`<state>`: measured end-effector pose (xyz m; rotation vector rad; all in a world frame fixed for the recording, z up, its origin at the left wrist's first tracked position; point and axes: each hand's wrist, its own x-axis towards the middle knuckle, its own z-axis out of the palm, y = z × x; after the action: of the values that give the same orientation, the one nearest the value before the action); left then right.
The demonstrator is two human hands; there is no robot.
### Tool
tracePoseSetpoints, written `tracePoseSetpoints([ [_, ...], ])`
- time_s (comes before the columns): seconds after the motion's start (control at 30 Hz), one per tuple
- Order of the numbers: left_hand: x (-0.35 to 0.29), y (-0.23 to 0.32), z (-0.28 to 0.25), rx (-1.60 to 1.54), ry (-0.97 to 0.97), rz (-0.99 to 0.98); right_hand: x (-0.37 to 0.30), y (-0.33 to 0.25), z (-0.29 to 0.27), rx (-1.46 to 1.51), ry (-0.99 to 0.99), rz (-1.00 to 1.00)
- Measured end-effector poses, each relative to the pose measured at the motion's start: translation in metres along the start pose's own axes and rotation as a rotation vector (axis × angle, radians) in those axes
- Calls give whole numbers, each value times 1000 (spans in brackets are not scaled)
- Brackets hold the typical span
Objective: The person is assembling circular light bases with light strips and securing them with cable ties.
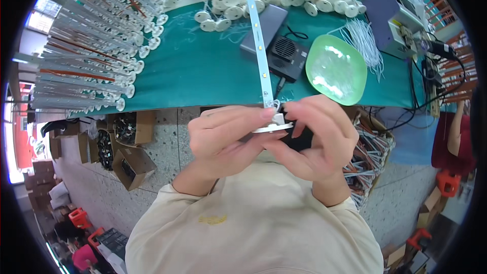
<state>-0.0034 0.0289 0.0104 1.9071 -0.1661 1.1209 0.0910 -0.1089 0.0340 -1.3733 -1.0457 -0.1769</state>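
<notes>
White and flat, a long strip (257,33) dotted with small yellow squares reaches out over the counter (177,61). Its near end joins a thin round plate (274,128), in front of the chest, just off the counter's edge. The left hand (220,134) pinches this end between its thumb and fingers. The right hand (327,139) curls its bent fingers close by; I cannot tell if they grip too. A small loop of thin white wire (276,104) sits near them.

The counter's top is smooth and green. On it rests a shiny, light green bowl (347,96) with rounded corners. Near the bowl are a black box (289,63) with slits, a smooth grey box (274,19) and a bunch of thin white strings (366,45). On the left, many long sticks (91,61), white and orange-brown, have round white discs (120,104) on their ends. Below, the floor (167,139) is grey and speckled, with open cardboard boxes (139,165).
</notes>
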Motion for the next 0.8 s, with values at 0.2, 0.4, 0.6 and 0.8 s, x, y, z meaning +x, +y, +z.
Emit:
tracePoseSetpoints([
  [0.2, -7, -1, 5, -7, -116, -7, -14, 12, -5, -107, 3, -220],
  [0.4, -12, 2, 6, 13, -111, 27, -18, 5, -8, -98, -37, -160],
  [0.6, -12, 1, -3, -41, -163, 24, -14, 6, -19, -30, -178, -146],
  [0.8, -6, 2, -1, 23, -160, 101, -19, 0, -10, -139, -92, -151],
])
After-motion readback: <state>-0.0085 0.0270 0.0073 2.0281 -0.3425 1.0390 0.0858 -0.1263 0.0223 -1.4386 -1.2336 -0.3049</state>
